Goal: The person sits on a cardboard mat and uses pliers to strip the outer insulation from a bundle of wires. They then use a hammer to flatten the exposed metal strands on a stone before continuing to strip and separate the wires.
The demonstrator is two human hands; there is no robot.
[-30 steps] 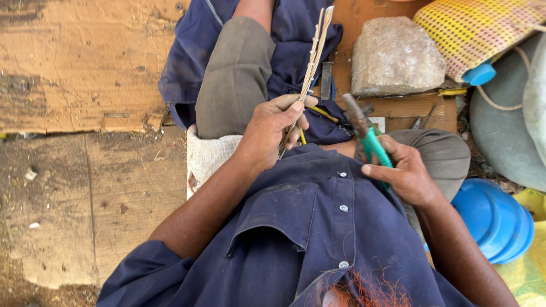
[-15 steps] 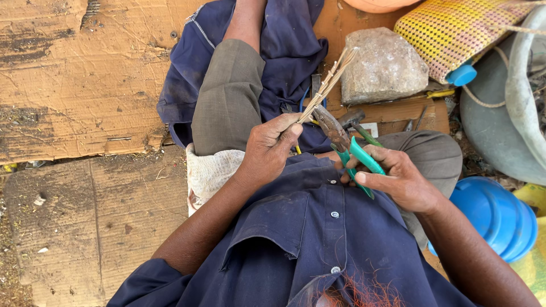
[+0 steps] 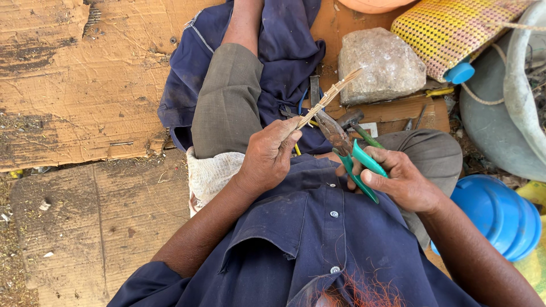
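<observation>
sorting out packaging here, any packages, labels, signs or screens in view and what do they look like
Cardboard sheets: flattened packaging on the ground to the person's left, brown, worn and stained.
Small white tag or card: under the hammer below the stone; too small to tell more.
No signs or screens.

The lower end of the bundle of thin sticks (image 3: 329,96) is hidden inside the left hand (image 3: 272,154). The right hand (image 3: 401,182) covers the lower part of the green-handled pliers (image 3: 348,149). The picture's edges cut off the woven plastic basket (image 3: 455,28), the grey basin (image 3: 500,125) and the blue plastic lid (image 3: 500,216). Whether the pliers' tips touch the sticks cannot be told
</observation>
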